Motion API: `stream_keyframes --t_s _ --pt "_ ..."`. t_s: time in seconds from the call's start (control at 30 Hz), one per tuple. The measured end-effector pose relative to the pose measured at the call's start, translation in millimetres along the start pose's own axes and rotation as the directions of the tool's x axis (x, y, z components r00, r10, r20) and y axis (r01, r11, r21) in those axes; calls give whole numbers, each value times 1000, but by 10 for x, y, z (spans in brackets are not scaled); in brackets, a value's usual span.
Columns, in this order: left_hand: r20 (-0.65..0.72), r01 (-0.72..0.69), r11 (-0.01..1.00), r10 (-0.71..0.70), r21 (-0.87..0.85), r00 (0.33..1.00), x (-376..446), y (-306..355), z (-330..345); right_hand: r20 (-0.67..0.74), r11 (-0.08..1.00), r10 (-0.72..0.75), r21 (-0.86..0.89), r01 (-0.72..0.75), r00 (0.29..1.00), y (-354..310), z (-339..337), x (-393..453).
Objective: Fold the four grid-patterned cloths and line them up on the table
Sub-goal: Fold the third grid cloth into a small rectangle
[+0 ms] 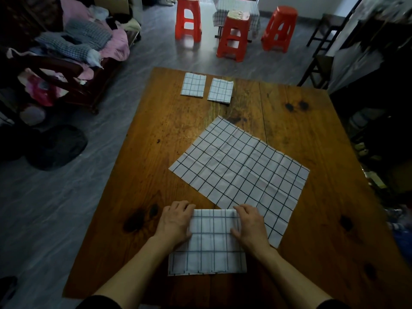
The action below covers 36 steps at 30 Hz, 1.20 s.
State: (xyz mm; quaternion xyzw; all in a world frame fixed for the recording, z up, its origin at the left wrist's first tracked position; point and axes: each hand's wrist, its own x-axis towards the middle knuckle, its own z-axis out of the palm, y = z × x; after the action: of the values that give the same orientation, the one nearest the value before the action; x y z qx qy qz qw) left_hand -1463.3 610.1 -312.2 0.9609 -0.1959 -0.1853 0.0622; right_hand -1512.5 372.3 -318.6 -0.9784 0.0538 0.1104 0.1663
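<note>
While both hands, left hand (pixel 176 221) and right hand (pixel 250 226), grip the half-folded white grid-patterned cloth (pixel 209 244), the third fold seems in hand; next probably one more fold.

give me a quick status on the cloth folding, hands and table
Left hand and right hand grip the part-folded cloth. Two folded cloths lined up far side. Unfolded cloth waits; nothing blocking.

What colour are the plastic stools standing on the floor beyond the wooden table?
Red-orange; three plastic stools show clearly at the top of the head view.
</note>
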Motion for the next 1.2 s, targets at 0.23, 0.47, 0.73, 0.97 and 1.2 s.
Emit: stream_keyframes --t_s 0.23,0.47,0.73,0.97,1.2 --pt "-6 75 996 -75 47 997 194 89 -81 24 999 40 -18 -39 999 -25 -62 180" --pt "56 94 993 -97 68 994 266 108 -128 73 994 88 -68 -83 993 -39 -120 305" --pt "61 70 995 -75 68 995 260 105 -126 136 995 99 -44 -94 986 -123 -202 410" --pt "-9 -92 994 91 -67 996 306 170 -267 195 894 -66 448 -29 979 -115 -414 283" --pt "-83 -268 947 257 -177 963 426 297 -616 37 833 -204 532 154 978 -398 -767 250"
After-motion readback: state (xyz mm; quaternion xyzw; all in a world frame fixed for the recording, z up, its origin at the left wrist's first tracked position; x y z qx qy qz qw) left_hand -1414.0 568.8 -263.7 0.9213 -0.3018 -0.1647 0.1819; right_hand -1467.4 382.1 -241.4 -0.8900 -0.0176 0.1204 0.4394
